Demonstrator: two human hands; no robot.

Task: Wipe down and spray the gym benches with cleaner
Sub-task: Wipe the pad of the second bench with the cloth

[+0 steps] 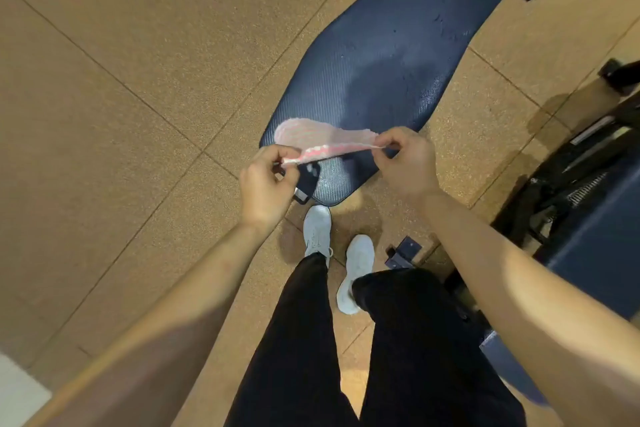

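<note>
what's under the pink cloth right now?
The pink cloth, pinched at each end by the left hand and right hand, is stretched over the near end of the navy bench pad. The pad surface directly beneath is covered from view.

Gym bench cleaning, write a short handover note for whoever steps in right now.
Left hand: pinching one end of the pink cloth.
Right hand: pinching the other end; cloth stretched between them above the near end of the navy bench pad.
Done: pad looks sprayed, with wet patches and droplets mid-pad and further up.
Left: wipe the pad down. No spray bottle in view. A second navy pad sits to the right; its state is unclear.
</note>
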